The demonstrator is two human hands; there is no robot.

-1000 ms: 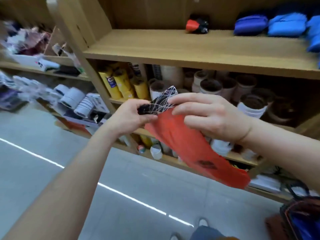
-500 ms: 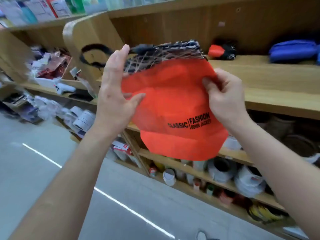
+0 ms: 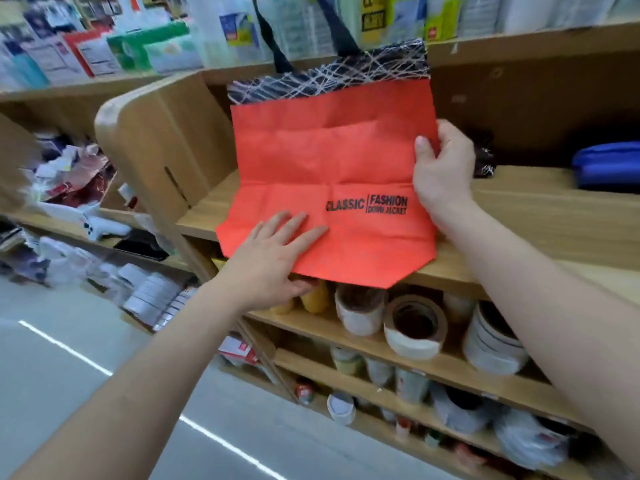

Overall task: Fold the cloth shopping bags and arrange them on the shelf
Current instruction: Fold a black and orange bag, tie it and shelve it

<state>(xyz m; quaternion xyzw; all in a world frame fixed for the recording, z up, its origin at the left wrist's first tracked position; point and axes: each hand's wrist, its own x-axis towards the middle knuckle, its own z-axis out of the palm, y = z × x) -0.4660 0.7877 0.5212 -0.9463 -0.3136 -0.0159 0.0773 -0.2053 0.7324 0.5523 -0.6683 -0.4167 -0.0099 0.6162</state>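
Pinching the orange bag's (image 3: 322,161) right edge, right hand (image 3: 441,171); left hand (image 3: 273,258) apparently flat, fingers spread

Wooden shelf (image 3: 540,216): orange bag (image 3: 322,168) lower part on it; blue pouch (image 3: 606,166) far right.

The orange non-woven shopping bag with the black-and-white patterned top band (image 3: 329,188), a crumpled bundle a second ago, now hangs opened out flat, its black handles standing above the band. Its lower part now lies on the wooden shelf board (image 3: 540,216). The left hand (image 3: 273,258) has left the top edge and presses flat on the lower left corner (fingers spread). The right hand (image 3: 440,168) now pinches the right edge.
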